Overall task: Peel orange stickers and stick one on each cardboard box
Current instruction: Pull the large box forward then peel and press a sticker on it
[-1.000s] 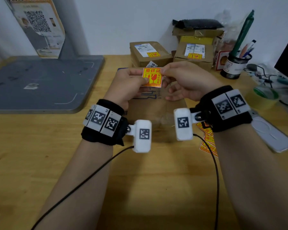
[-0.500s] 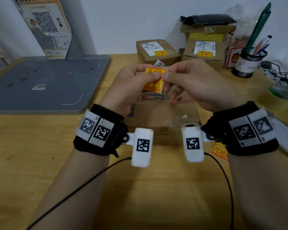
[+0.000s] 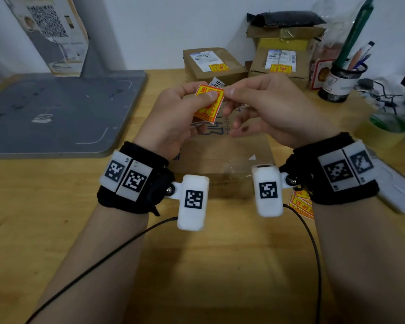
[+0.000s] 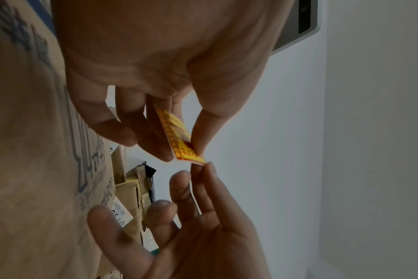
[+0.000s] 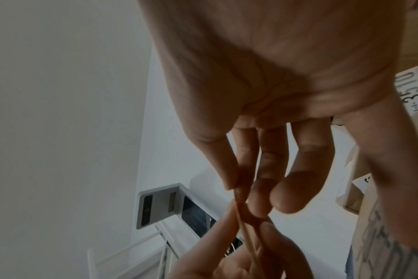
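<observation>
Fingers (image 3: 211, 95) of both hands pinch orange sticker (image 3: 208, 105) edges, above box (image 3: 222, 157).

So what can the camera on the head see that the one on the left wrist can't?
Only the head view shows the desk, the pen holder, spare stickers and orange stickers already on two far boxes. Only the left wrist view shows the right hand's fingertips nipping the sticker's corner from beneath. Both show the left hand holding the orange sticker and the right hand.
</observation>
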The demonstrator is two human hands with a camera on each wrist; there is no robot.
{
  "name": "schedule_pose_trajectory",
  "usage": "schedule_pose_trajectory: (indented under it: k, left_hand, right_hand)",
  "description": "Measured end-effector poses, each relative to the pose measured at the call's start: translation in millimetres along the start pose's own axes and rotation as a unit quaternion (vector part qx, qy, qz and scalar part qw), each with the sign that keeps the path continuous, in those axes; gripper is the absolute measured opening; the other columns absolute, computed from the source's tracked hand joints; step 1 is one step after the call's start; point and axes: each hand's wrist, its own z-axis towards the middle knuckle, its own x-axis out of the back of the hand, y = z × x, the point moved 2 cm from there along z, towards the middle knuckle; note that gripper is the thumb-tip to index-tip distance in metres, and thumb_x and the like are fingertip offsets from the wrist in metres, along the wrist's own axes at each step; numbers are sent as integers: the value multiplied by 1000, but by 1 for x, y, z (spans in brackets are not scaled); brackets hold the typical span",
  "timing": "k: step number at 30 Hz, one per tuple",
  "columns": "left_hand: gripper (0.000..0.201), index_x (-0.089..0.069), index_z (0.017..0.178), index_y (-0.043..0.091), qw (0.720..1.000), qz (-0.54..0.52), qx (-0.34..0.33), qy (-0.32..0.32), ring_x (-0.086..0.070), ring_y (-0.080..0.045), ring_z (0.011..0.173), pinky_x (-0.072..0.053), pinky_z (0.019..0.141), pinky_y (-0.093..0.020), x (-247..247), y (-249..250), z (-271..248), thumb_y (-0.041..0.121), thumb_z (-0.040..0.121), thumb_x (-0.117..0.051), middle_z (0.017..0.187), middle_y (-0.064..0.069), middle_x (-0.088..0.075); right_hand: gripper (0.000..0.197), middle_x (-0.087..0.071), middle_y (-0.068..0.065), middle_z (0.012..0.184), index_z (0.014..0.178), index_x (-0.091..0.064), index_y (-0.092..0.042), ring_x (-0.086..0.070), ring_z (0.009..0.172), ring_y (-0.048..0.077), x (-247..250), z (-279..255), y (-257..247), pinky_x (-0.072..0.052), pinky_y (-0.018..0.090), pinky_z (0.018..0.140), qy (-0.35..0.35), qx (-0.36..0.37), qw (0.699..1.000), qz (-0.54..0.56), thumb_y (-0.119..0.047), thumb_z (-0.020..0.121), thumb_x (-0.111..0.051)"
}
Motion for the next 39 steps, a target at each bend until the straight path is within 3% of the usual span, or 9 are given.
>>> schedule_pose_trajectory:
  k: [5, 9, 17, 39]
  left_hand:
    - [38, -64, 132, 11, 999, -19, 9, -31, -65, -13, 75, -52, 60, -24, 1, 1, 0, 20, 95, -68, 92, -3, -71]
    - [38, -64, 131, 12, 999, -19, 13, -39, -65, -16, 81, -51, 61, -24, 2, 1, -1, 20, 95, -67, 97, -5, -70]
    - [32, -67, 127, 14, 998, -13, 17, -55, -65, -16, 81, -51, 64, -25, 3, 2, -2, 20, 96, -66, 93, -3, -70]
    - [33, -66, 128, 16, 999, -17, 15, -48, -67, -17, 85, -51, 69, -28, 5, 2, -1, 21, 95, -68, 100, -5, -72]
  right_hand:
    - [21, -68, 9, 79, 89, -77, -12, -58, 58, 19, 3, 0, -1, -56, 66, 86, -15, -4, 999, 43, -20, 101, -62]
    - [19, -67, 9, 79, 97, -76, -7, -57, 60, 19, 4, 0, 0, -57, 65, 85, -24, 0, 999, 43, -17, 101, -61]
    - [18, -68, 6, 78, 97, -76, -8, -58, 59, 17, 5, 3, 3, -58, 63, 85, -38, 5, 998, 45, -16, 102, -60]
    - [14, -64, 7, 74, 94, -76, -9, -56, 59, 19, 6, 3, 1, -60, 61, 82, -22, -3, 998, 62, -15, 99, -64]
